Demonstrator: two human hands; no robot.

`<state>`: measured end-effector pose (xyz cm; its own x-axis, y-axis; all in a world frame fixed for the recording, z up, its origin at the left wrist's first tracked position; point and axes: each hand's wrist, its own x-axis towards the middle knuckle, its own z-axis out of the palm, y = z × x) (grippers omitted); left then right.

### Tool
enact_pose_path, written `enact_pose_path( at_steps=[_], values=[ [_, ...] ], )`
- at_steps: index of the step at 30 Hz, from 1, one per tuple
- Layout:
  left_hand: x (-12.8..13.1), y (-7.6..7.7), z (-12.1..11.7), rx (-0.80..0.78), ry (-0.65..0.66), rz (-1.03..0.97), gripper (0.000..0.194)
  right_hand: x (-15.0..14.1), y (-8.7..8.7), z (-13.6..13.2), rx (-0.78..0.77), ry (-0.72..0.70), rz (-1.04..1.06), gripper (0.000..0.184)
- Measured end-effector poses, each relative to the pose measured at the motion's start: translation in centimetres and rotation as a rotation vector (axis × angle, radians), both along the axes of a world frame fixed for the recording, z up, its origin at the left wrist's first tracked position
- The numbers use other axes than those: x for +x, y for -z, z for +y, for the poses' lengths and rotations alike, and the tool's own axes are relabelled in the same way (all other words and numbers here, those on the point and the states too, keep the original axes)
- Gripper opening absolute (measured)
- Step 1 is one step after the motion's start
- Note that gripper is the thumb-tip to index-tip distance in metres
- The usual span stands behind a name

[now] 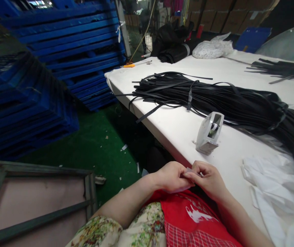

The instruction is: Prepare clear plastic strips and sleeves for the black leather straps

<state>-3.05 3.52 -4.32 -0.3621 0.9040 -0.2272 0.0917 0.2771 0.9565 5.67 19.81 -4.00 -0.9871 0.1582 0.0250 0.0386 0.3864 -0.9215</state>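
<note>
In front of the red apron, my left hand and my right hand meet at the table's edge with fingers closed. Between their fingertips they pinch a small pale strip, mostly hidden; its material cannot be made out. Just beyond them on the white table stands a grey tape dispenser. A long bundle of black flat straps lies behind it, tied near its right end, with several loose ends fanning out at the left.
Crumpled white sheets lie to the right. Farther back are a clear plastic bag, black rolled material, an orange-handled cutter and more black strips. Blue pallets and a framed panel stand left on the green floor.
</note>
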Motion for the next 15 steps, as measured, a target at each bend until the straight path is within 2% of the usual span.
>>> enact_pose_path(
  at_steps=[9,15],
  values=[
    [-0.41,0.41,-0.14,-0.068,-0.005,-0.013,0.033,-0.22,-0.61,0.09,-0.034,-0.093,0.005,0.026],
    [-0.35,0.45,-0.11,-0.089,-0.017,-0.010,0.037,-0.26,0.20,-0.12,0.057,-0.035,0.010,0.027]
  ],
)
